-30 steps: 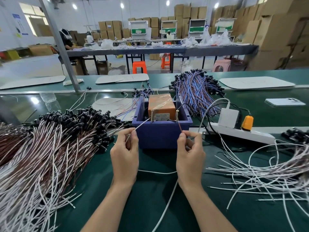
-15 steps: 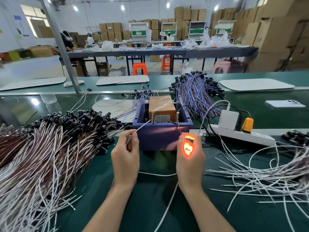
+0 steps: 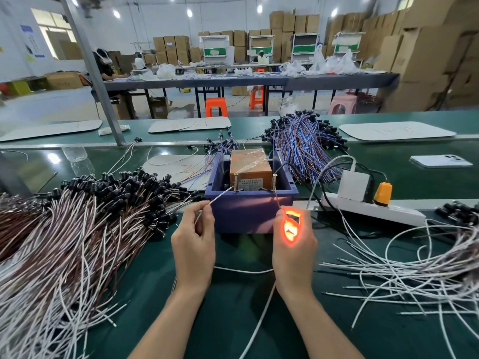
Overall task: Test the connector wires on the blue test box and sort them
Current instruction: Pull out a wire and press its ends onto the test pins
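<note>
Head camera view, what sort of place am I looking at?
Probably a factory wiring workshop: a green conveyor bench heaped with wire bundles, a blue test box, and stacked cardboard cartons behind.

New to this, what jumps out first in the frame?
The lit connector, glowing orange-red in the grip of the right hand just in front of the blue test box, grabs the eye first. Next comes the left hand, pinching a white lead up to the box's left screw post. Then the heaps: a brown-and-white wire pile at left, loose white wires at right.
</note>
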